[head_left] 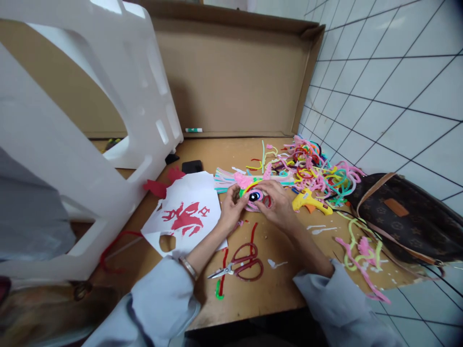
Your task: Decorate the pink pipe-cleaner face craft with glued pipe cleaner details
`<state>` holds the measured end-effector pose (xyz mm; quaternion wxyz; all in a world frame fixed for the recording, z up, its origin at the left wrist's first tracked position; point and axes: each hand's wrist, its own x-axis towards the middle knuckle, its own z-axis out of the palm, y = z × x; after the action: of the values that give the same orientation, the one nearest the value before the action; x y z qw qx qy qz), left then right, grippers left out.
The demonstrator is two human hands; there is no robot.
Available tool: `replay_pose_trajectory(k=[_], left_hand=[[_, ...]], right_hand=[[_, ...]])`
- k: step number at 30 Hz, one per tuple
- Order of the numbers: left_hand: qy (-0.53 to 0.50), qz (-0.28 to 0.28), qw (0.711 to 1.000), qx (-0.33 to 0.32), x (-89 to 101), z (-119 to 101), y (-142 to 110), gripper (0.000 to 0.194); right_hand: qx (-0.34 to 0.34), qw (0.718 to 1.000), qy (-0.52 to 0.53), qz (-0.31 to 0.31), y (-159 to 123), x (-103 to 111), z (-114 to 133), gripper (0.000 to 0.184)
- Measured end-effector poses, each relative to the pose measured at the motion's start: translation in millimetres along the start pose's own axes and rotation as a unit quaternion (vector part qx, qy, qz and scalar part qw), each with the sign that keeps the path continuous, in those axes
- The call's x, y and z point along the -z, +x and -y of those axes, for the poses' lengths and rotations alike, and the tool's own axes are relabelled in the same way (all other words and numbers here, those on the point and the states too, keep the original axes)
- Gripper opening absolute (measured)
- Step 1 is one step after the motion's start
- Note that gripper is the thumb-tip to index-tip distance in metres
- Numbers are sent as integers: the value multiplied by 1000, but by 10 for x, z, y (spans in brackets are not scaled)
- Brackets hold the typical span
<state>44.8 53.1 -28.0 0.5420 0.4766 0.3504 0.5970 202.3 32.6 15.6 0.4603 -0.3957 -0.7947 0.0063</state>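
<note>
My left hand (230, 208) and my right hand (279, 204) meet at the middle of the table, closed on a pink pipe-cleaner figure (255, 195). A large black-and-white eye faces up from it, with yellow and green fuzzy strips along its upper side. Fingertips of both hands press around the eye and cover part of the figure. Just behind lie straight pastel pipe cleaners (226, 179). Red-handled scissors (243, 264) rest nearer to me, over a red pipe cleaner strip (222, 285) with a green end. To the right lies a yellow glue gun (311, 201).
White paper (188, 193) with red cutouts lies left, beside a black phone (192, 166). Tangled pipe cleaners (318, 168) pile up at the back right. A brown handbag (408, 217) sits right. A white plastic stool (144, 96) and cardboard wall (238, 77) bound the table.
</note>
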Motion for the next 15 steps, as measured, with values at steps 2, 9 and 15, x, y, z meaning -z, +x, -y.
replay_pose_trajectory(k=[2, 9, 15], left_hand=[[2, -6, 1000, -3, -2, -9, -15, 54], [8, 11, 1000, -13, 2, -20, -19, 53], [13, 22, 999, -20, 16, -20, -38, 50]], right_hand=[[-3, 1000, 7, 3, 3, 20, -9, 25], [2, 999, 30, 23, 7, 69, -64, 20], [-7, 999, 35, 24, 6, 68, -67, 21]])
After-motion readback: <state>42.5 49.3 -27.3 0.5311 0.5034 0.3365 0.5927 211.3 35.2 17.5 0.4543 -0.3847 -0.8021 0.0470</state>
